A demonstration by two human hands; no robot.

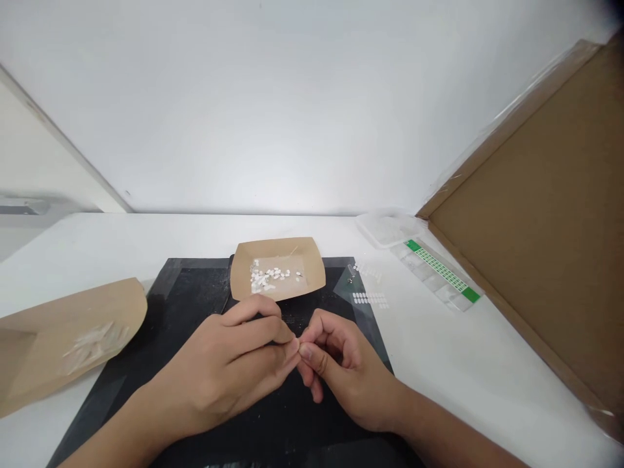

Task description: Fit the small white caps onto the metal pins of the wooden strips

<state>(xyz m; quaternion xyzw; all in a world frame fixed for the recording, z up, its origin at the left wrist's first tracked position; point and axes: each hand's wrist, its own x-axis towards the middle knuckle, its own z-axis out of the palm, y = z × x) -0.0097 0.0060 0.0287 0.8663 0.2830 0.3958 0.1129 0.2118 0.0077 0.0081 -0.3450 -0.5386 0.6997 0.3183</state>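
My left hand (234, 364) and my right hand (344, 370) meet over the black mat (273, 422), their fingertips pinched together. Whatever they pinch is too small or too hidden to name. Just beyond my fingers stands a brown paper tray (314, 260) with many small white oval pieces (267, 278) in it. To the right of the tray, a clear sheet (346, 286) lies across the mat's edge, bearing rows of white oval stickers (369, 299).
A second paper tray (29, 325) at the left holds clear plastic pieces (97, 341). On the right are a clear compartment case with a green label (441, 273) and a translucent lid or box (390, 227). A large cardboard box (531, 214) stands along the right side.
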